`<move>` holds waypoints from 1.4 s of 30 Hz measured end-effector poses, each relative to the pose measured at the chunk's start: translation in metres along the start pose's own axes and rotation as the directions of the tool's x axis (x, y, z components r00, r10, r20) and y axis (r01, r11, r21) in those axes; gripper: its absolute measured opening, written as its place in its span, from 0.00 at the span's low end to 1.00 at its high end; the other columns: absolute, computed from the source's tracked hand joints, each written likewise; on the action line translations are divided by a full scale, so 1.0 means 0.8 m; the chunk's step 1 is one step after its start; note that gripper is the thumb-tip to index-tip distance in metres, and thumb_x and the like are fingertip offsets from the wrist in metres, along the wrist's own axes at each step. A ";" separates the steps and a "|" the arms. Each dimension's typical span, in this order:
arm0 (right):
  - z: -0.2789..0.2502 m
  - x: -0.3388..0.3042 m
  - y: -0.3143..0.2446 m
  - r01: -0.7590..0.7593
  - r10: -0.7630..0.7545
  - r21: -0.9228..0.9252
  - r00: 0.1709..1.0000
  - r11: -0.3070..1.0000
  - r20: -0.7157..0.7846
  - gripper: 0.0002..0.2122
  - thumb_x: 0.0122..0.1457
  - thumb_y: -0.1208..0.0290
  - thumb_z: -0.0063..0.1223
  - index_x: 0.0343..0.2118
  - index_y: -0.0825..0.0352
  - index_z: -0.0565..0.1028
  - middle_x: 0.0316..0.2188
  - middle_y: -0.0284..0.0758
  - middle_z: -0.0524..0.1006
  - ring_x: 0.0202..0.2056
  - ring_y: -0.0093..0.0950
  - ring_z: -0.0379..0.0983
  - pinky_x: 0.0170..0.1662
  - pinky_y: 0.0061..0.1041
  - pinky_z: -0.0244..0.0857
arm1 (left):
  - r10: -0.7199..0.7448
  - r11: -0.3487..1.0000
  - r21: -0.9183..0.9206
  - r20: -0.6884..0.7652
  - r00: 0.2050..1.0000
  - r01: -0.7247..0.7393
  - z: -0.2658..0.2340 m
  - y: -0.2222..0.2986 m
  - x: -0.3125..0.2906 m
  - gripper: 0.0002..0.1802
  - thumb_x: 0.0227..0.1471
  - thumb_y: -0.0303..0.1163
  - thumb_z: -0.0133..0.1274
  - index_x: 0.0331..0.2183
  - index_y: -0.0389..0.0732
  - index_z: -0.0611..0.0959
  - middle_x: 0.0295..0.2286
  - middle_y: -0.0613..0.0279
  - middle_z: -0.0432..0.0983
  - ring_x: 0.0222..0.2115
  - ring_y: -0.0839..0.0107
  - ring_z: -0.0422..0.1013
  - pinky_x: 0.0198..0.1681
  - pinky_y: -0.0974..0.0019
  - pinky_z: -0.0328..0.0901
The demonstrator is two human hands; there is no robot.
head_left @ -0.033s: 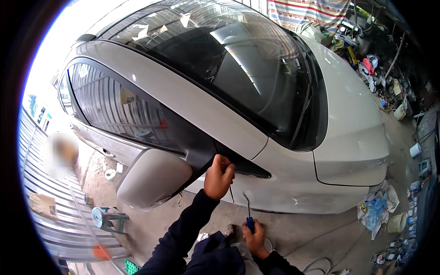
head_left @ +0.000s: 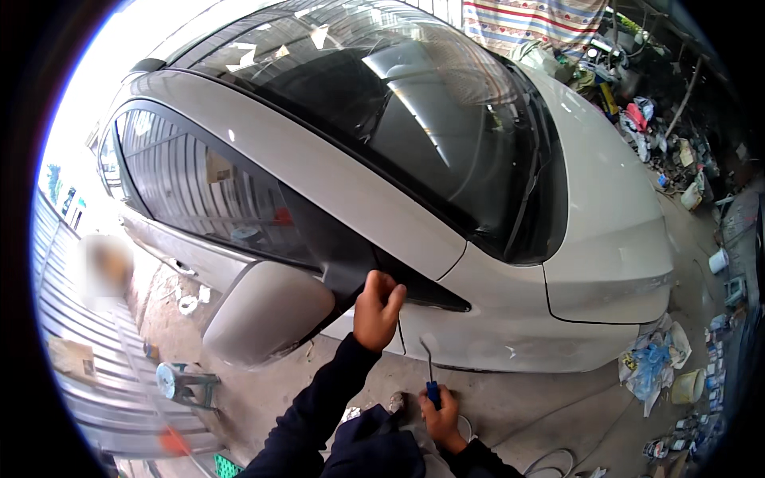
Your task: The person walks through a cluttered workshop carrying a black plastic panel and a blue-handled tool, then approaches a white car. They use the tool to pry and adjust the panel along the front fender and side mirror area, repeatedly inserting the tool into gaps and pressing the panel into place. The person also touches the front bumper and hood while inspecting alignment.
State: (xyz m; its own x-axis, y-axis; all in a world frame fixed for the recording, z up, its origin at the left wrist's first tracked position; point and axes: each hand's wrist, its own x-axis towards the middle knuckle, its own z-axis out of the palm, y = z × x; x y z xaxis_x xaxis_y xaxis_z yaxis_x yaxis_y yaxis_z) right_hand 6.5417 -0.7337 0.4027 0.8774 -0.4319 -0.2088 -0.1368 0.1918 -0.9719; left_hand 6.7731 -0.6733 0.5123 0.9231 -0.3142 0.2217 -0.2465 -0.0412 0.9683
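Observation:
My left hand (head_left: 379, 311) is raised at the base of the car's windshield pillar, its fingers curled closed against the edge of the black triangular trim (head_left: 422, 291). Whatever those fingers pinch, if anything, is hidden. Beside it is the grey-white side mirror (head_left: 271, 309) on the car door. Lower and to the right, my right hand (head_left: 443, 421) grips the blue handle of a hooked pick-like tool (head_left: 433, 392). Its thin metal shaft points up, and the bent tip stands in front of the car's pale fender (head_left: 510, 334), apart from my left hand.
The white car (head_left: 606, 215) fills most of the view. A small stool (head_left: 187, 384) stands left, near the corrugated metal wall (head_left: 103, 358). Bags (head_left: 655, 362), a bucket (head_left: 687, 386) and small containers lie right. A hose (head_left: 558, 458) crosses the floor. A blurred figure is at far left.
The view has shifted very slightly. My right hand and the tool sit a touch lower, while my left hand stays by the trim.

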 end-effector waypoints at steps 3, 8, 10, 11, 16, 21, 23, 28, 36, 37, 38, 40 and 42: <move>0.006 -0.014 -0.002 -0.007 0.000 -0.067 0.995 0.998 -0.103 0.08 0.59 0.68 0.54 0.33 0.68 0.73 0.24 0.31 0.77 0.26 0.17 0.70 0.31 0.21 0.65 | 0.180 0.961 -0.193 -0.118 0.977 -0.200 0.011 0.008 0.011 0.12 0.61 0.32 0.48 0.26 0.41 0.69 0.15 0.71 0.59 0.13 0.81 0.54 0.16 0.74 0.50; 0.029 -0.015 0.019 -0.052 0.055 0.025 0.991 0.998 -0.122 0.10 0.61 0.63 0.55 0.35 0.65 0.72 0.20 0.25 0.69 0.20 0.14 0.64 0.25 0.18 0.59 | -0.044 0.892 -0.448 -0.210 0.977 -0.056 0.006 -0.003 0.049 0.22 0.64 0.44 0.41 0.20 0.46 0.65 0.11 0.73 0.54 0.10 0.84 0.47 0.13 0.75 0.41; 0.022 -0.020 0.001 -0.009 0.015 0.038 0.989 0.999 -0.148 0.09 0.62 0.64 0.53 0.35 0.65 0.72 0.18 0.25 0.67 0.20 0.14 0.61 0.24 0.19 0.55 | 0.063 0.896 -0.412 -0.244 0.968 -0.163 0.031 0.005 0.042 0.22 0.64 0.45 0.40 0.19 0.48 0.64 0.10 0.73 0.53 0.10 0.84 0.46 0.12 0.75 0.40; 0.014 -0.025 0.004 0.019 -0.020 -0.009 0.987 1.000 -0.158 0.09 0.63 0.65 0.53 0.36 0.65 0.72 0.19 0.25 0.66 0.21 0.15 0.60 0.25 0.20 0.55 | 0.025 0.884 -0.447 -0.246 0.969 -0.136 0.038 -0.001 0.039 0.22 0.64 0.45 0.40 0.19 0.48 0.64 0.10 0.73 0.53 0.10 0.84 0.46 0.12 0.75 0.40; 0.001 -0.027 0.000 0.062 -0.051 0.041 0.972 0.997 -0.231 0.09 0.63 0.65 0.52 0.36 0.67 0.71 0.22 0.25 0.65 0.25 0.16 0.58 0.29 0.20 0.54 | -0.121 0.852 -0.520 -0.313 0.942 -0.063 0.048 0.016 0.037 0.20 0.61 0.46 0.44 0.21 0.48 0.65 0.12 0.74 0.51 0.11 0.84 0.45 0.12 0.76 0.40; -0.028 -0.021 -0.017 0.168 -0.136 0.094 0.951 0.981 -0.279 0.12 0.63 0.63 0.52 0.33 0.68 0.70 0.19 0.29 0.63 0.24 0.18 0.57 0.28 0.24 0.54 | -0.145 0.883 -0.468 -0.322 0.936 -0.024 0.053 0.021 0.036 0.21 0.60 0.47 0.47 0.21 0.47 0.67 0.13 0.73 0.52 0.11 0.84 0.48 0.13 0.76 0.40; -0.048 -0.022 -0.028 0.162 -0.141 0.089 0.968 0.983 -0.206 0.10 0.63 0.64 0.52 0.36 0.68 0.70 0.22 0.28 0.64 0.24 0.19 0.58 0.30 0.23 0.56 | -0.145 0.858 -0.513 -0.276 0.950 -0.017 0.058 0.025 0.030 0.21 0.60 0.47 0.47 0.20 0.49 0.63 0.14 0.74 0.51 0.12 0.84 0.47 0.14 0.76 0.40; -0.102 -0.048 -0.066 0.198 -0.196 0.019 0.977 0.980 -0.079 0.12 0.62 0.62 0.53 0.36 0.67 0.70 0.22 0.32 0.69 0.25 0.22 0.65 0.32 0.26 0.61 | 0.038 0.962 -0.259 -0.182 0.983 -0.085 0.052 -0.017 -0.030 0.22 0.61 0.48 0.45 0.19 0.49 0.64 0.12 0.74 0.52 0.12 0.83 0.48 0.15 0.74 0.40; -0.258 -0.115 -0.063 0.232 -0.202 0.110 0.951 0.966 -0.235 0.08 0.61 0.65 0.55 0.34 0.64 0.71 0.19 0.24 0.67 0.18 0.14 0.62 0.22 0.18 0.56 | -0.513 0.853 0.518 0.854 0.084 -0.064 0.127 -0.231 -0.309 0.25 0.62 0.51 0.43 0.48 0.42 0.79 0.41 0.56 0.78 0.42 0.65 0.74 0.48 0.63 0.67; -0.280 -0.127 -0.045 0.186 -0.150 0.121 0.955 0.975 -0.257 0.08 0.61 0.65 0.55 0.33 0.64 0.71 0.18 0.25 0.67 0.18 0.14 0.62 0.22 0.18 0.56 | -0.592 0.804 0.594 0.805 0.051 -0.037 0.154 -0.216 -0.322 0.27 0.62 0.53 0.43 0.49 0.43 0.79 0.43 0.55 0.77 0.44 0.64 0.73 0.49 0.62 0.66; -0.299 -0.139 -0.025 0.141 -0.099 0.133 0.954 0.981 -0.282 0.08 0.61 0.66 0.54 0.32 0.64 0.71 0.17 0.25 0.67 0.18 0.14 0.62 0.22 0.19 0.57 | -0.663 0.748 0.664 0.748 0.013 -0.018 0.180 -0.199 -0.330 0.28 0.62 0.55 0.42 0.51 0.44 0.78 0.45 0.54 0.76 0.46 0.63 0.72 0.51 0.61 0.65; -0.329 -0.169 -0.012 0.116 -0.061 0.151 0.944 0.982 -0.324 0.09 0.61 0.65 0.55 0.30 0.64 0.70 0.17 0.26 0.68 0.18 0.14 0.62 0.22 0.19 0.57 | -0.794 0.605 0.796 0.605 -0.066 0.015 0.214 -0.169 -0.347 0.31 0.61 0.59 0.41 0.53 0.46 0.77 0.50 0.52 0.74 0.51 0.61 0.70 0.53 0.60 0.63; -0.355 -0.186 -0.006 0.087 -0.026 0.175 0.947 0.981 -0.320 0.10 0.61 0.64 0.55 0.30 0.65 0.70 0.17 0.26 0.69 0.19 0.14 0.64 0.23 0.19 0.57 | -0.673 0.739 0.674 0.739 0.025 -0.010 0.241 -0.172 -0.351 0.25 0.62 0.53 0.44 0.49 0.44 0.77 0.46 0.50 0.75 0.48 0.60 0.71 0.50 0.60 0.64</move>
State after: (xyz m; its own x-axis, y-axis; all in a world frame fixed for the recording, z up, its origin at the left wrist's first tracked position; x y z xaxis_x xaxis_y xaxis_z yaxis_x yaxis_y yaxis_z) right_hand 6.2814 -0.9211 0.4074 0.6871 -0.6965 -0.2070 0.0220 0.3046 -0.9522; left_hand 6.4909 -0.7622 0.2942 -0.0288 -0.6812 -0.7315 -0.3898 -0.6662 0.6357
